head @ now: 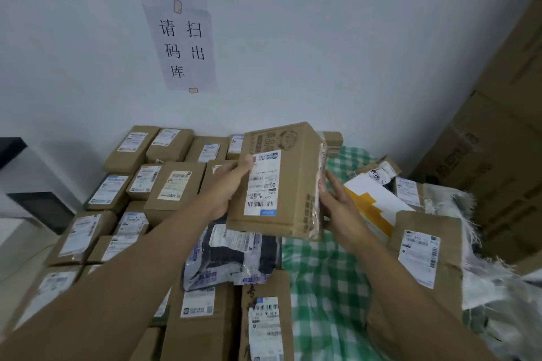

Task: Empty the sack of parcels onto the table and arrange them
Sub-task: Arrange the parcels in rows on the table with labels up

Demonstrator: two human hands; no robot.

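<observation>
Holding one box (281,182) above the table (322,278), the left hand (231,184) and right hand (337,202) grip its sides. Many parcels (173,184) already sit in rows at left; several remain jumbled by the sack (457,202) at right.

Centre of frame: a brown cardboard parcel with a white shipping label (280,182) is held off the table by both hands. Left hand (231,184) grips its left edge, thumb on the label; right hand (337,202) holds its taped right edge. Left half: rows of brown cardboard boxes (173,187), labels up. Below the held parcel: a dark plastic mailer bag (231,258). Lower centre-right: green-and-white checked tablecloth (325,281). Right: white woven sack (481,281), frayed, beside more boxes. Upper left: paper wall notice (184,47).
</observation>
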